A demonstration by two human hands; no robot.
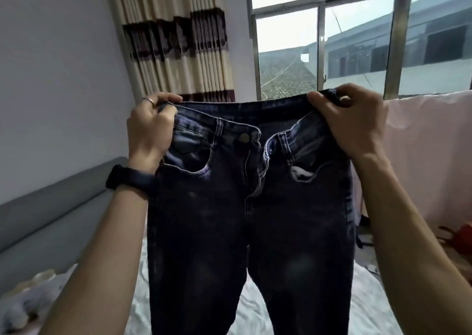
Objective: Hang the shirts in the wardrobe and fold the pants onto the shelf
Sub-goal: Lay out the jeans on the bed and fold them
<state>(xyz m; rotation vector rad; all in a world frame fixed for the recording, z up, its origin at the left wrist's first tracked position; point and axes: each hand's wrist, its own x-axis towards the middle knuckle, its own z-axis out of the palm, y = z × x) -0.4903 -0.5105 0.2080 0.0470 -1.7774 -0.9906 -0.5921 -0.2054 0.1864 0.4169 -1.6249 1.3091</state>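
A pair of dark blue jeans (pixel 250 220) hangs upright in front of me, front side facing me, fly undone and waistband spread wide. My left hand (pixel 150 128) grips the left end of the waistband, fingers curled over its top edge. My right hand (pixel 352 123) grips the right end the same way. Both legs hang straight down over the bed and run out of the frame at the bottom. No shirts, wardrobe or shelf are in view.
A bed with a pale crumpled sheet (pixel 255 306) lies below, its grey headboard (pixel 51 207) along the left wall. A pink cloth (pixel 421 156) hangs at the right, with a red object (pixel 459 237) below it. A striped curtain (pixel 178 41) and barred window (pixel 357 41) stand behind.
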